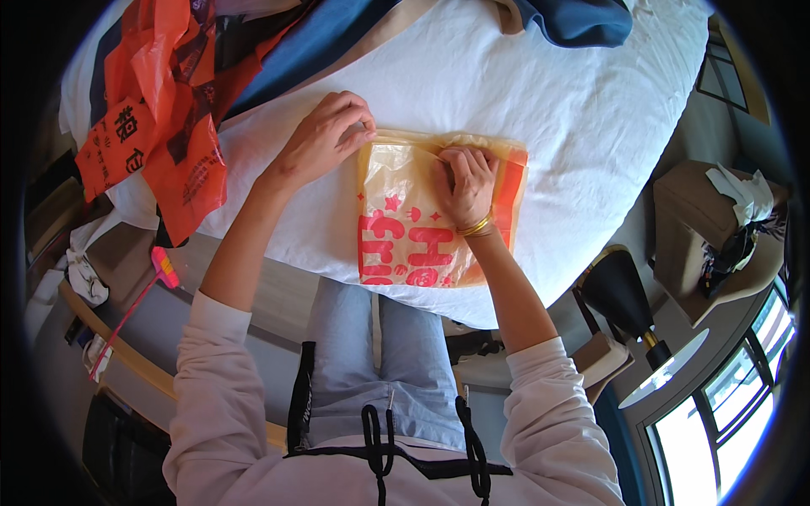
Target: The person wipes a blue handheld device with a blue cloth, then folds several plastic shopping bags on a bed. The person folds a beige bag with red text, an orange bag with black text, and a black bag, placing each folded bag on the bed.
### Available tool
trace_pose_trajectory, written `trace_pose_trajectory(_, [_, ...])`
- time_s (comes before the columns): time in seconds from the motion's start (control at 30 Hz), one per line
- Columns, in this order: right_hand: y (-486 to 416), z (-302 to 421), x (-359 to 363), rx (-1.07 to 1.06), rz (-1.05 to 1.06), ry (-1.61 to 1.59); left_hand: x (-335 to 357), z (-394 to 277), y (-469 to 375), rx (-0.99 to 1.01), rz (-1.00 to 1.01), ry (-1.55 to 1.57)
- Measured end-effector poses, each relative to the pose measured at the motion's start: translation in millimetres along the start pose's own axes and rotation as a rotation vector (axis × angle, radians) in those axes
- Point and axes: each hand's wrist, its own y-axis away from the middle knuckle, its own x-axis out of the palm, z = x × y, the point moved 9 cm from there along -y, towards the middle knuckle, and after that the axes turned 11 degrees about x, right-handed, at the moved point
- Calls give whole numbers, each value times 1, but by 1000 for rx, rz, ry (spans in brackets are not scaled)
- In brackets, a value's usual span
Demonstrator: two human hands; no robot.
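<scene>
A yellowish plastic bag [405, 183] with pink print and an orange side strip lies flat, folded into a rough rectangle, on the white bed sheet [569, 126]. My right hand [468, 180], with gold bangles at the wrist, presses on the bag's upper right part with curled fingers; whether they grip the plastic is hidden. At the bag's upper left corner is my left hand [335, 126], its thumb and forefinger tips close together beside the edge. I cannot tell whether they pinch the plastic.
Crumpled orange-red plastic bags [158, 107] bearing writing hang over the bed's left side. Blue and beige cloth [316, 47] lies behind them, with more blue cloth [582, 22] at the top. A black lamp [617, 291] and a brown chair [696, 209] stand at the right.
</scene>
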Motion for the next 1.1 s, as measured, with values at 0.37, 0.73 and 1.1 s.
trace_pose_trajectory(0.37, [0,-2,2,15,5,-5,2,-10,0,110,-5,-163])
trace_pose_trajectory(0.73, [-1,-1,2,11,-1,-14,1,-21,-5,82,5,69])
trace_pose_trajectory(1.1, [-1,-2,1,23,3,-25,5,12,-5,-131,-6,295])
